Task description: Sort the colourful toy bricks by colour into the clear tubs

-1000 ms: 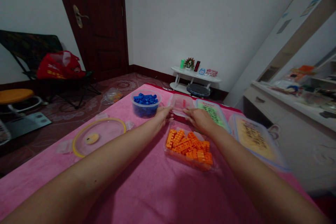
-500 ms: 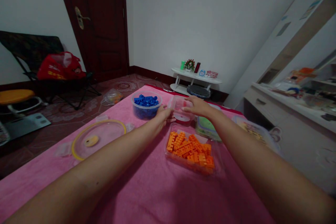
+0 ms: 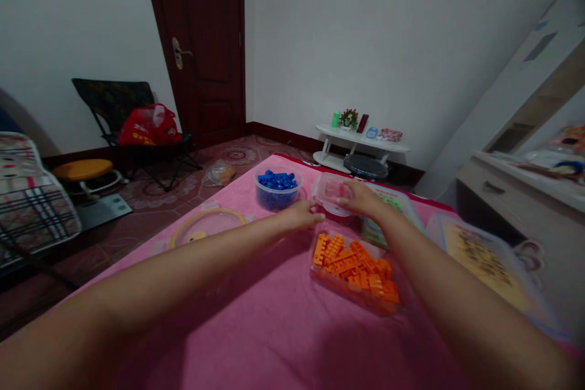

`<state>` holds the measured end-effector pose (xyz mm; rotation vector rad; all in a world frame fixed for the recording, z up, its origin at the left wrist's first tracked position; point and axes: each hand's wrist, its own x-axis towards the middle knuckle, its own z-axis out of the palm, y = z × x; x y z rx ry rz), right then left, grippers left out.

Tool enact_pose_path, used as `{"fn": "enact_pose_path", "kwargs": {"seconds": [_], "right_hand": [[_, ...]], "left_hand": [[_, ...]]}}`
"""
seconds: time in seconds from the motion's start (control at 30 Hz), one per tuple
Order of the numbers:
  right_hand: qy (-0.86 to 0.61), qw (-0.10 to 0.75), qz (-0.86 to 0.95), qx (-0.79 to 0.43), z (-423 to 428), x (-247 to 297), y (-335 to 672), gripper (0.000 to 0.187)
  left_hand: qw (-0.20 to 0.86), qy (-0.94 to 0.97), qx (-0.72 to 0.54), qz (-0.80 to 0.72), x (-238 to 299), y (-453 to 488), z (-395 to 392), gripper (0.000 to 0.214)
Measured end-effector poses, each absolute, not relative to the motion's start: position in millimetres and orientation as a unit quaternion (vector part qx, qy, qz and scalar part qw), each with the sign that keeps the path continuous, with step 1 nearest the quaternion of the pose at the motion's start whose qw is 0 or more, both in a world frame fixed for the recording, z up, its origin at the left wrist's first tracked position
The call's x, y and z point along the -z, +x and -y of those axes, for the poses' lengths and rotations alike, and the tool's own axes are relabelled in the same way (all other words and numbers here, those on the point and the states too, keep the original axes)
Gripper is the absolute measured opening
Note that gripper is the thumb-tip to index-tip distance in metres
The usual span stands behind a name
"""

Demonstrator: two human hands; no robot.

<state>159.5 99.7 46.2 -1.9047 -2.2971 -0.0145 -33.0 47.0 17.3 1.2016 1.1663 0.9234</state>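
I cannot read any word, brand or number from where I sit. On the red bag point(image 3: 150, 126) I see yellow marks, which look like written characters, but they are too small for me. The green box point(image 3: 397, 201) carries small red marks along the far edge of its lid, and these are also not legible. On the clear box point(image 3: 336, 192) there is a patch of red; I cannot tell if it is print. The blue item point(image 3: 372, 133) and the pink packet point(image 3: 392, 134) show pale patterns, too blurred for me to say whether they include letters.
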Motion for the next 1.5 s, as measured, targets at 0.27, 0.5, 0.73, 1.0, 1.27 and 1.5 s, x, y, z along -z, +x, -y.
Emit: {"fn": "enact_pose_path", "kwargs": {"seconds": [0.27, 0.5, 0.73, 1.0, 1.27, 1.5], "right_hand": [[-0.473, 0.386, 0.791, -0.042, 30, -58, 130, 0.033], [-0.469, 0.39, 0.781, -0.132, 68, -47, 113, 0.028], [-0.467, 0.437, 0.761, -0.115, 76, -61, 129, 0.022], [-0.47, 0.462, 0.745, -0.105, 81, -74, 140, 0.018], [-0.449, 0.448, 0.764, -0.12, 83, -71, 134, 0.018], [-0.441, 0.425, 0.782, -0.118, 83, -69, 133, 0.019]], "left_hand": [[0.083, 0.835, -0.02, -0.544, -34, -177, 33, 0.028], [0.052, 0.799, 0.036, -0.599, -1, -189, 50, 0.025], [-0.014, 0.779, -0.008, -0.626, -20, -191, 54, 0.031], [0.028, 0.798, -0.013, -0.602, -24, -204, 57, 0.04], [-0.006, 0.78, 0.04, -0.625, 0, -192, 60, 0.04], [-0.027, 0.777, 0.033, -0.628, -15, -195, 64, 0.028]]}}
